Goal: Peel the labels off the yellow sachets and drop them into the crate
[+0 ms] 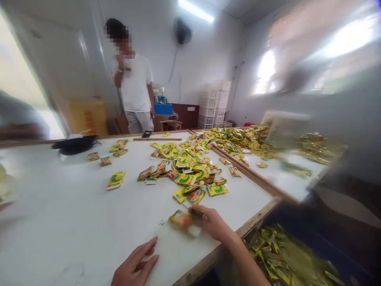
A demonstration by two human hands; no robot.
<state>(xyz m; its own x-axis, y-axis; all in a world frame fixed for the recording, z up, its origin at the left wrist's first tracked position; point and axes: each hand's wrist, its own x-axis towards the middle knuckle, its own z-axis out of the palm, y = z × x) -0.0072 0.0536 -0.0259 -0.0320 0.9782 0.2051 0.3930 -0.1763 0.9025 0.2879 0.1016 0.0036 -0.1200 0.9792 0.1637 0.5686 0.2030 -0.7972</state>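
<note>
My right hand (210,223) is closed around a small dark object (197,213) with a thin pale tip; its kind is unclear. Just below and left of these fingers lies a yellow-green packet (180,219), blurred by motion. Whether the hand touches it I cannot tell. My left hand (135,264) rests low over the white tabletop (89,226), fingers a little bent and apart, holding nothing. Beyond both hands spreads a loose pile of small yellow, green and red packets (187,178). One larger yellow packet (116,180) lies left of the pile.
A wooden strip (244,171) divides off a heap of packets (238,139) at right. Below the table edge is a container of packets (276,254). Several packets, a black cloth-like item (76,145) and a phone (147,134) lie farther back. A person (135,83) stands behind.
</note>
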